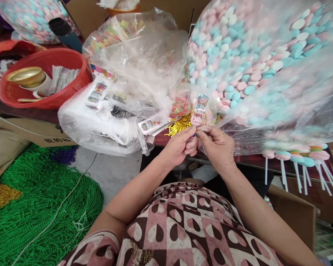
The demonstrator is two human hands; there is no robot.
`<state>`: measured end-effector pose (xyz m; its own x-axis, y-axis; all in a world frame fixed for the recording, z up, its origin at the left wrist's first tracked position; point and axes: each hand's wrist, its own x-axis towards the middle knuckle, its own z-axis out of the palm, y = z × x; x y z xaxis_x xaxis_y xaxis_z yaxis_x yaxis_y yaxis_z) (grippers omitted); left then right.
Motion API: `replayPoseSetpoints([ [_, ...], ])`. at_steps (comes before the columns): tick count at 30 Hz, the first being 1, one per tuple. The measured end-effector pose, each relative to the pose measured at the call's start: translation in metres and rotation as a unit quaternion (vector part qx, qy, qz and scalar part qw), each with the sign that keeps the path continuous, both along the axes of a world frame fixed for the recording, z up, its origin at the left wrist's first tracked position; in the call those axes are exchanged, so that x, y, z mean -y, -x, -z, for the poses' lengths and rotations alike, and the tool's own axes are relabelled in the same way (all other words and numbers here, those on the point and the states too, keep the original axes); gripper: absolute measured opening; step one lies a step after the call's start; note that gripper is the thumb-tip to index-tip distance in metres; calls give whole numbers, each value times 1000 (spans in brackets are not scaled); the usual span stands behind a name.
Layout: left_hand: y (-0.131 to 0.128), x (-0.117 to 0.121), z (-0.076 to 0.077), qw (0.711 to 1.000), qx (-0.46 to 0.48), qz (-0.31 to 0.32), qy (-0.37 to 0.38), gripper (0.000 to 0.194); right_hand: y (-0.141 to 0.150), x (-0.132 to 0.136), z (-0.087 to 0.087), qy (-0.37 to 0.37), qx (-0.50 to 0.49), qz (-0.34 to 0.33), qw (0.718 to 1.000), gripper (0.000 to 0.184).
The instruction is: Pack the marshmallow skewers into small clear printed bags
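Observation:
A small clear candy bag (pixel 200 109) with a printed label stands at the table's front edge, its gathered neck towards me. My left hand (pixel 181 146) is closed, thumb and fingers pinching that neck. Close against it, my right hand (pixel 218 146) pinches at the same spot, where a bit of gold twist tie seems to show between the fingertips. Something small and blue shows by the left fingers; I cannot make out what it is. Loose gold twist ties (pixel 179 126) lie just beyond my left hand. Behind them is a clear bag of pink and green candies (pixel 180 106).
A large plastic bag of pink, blue and white candies (pixel 244 79) fills the right. Candy lollipops (pixel 298 159) hang over the table edge. Left are plastic bags (pixel 111 133), label stacks (pixel 148 125) and a red basket (pixel 81 83). Green bead strings (pixel 44 207) lie below.

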<state>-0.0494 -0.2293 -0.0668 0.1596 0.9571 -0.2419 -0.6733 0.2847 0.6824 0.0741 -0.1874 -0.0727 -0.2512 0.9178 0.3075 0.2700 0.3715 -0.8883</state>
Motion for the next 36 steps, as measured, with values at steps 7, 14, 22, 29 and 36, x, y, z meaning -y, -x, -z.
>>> replayPoseSetpoints([
  [7, 16, 2, -1, 998, -38, 40, -20, 24, -9, -9, -8, -173, 156, -51, 971, 14],
  [14, 20, 4, -2, 991, -118, 52, -31, 28, -9, -9, -19, -127, 165, -69, 976, 15],
  [22, 1, 7, 11, 990, -97, -40, -93, 30, 5, 0, -20, 279, -131, -23, 951, 18],
  [29, 7, 5, 9, 988, -101, 23, -113, 36, -5, -5, -36, 431, -182, -174, 867, 33],
  [36, 12, 1, -15, 914, -379, 3, -145, 20, -12, -8, -36, 232, -12, -118, 965, 29],
])
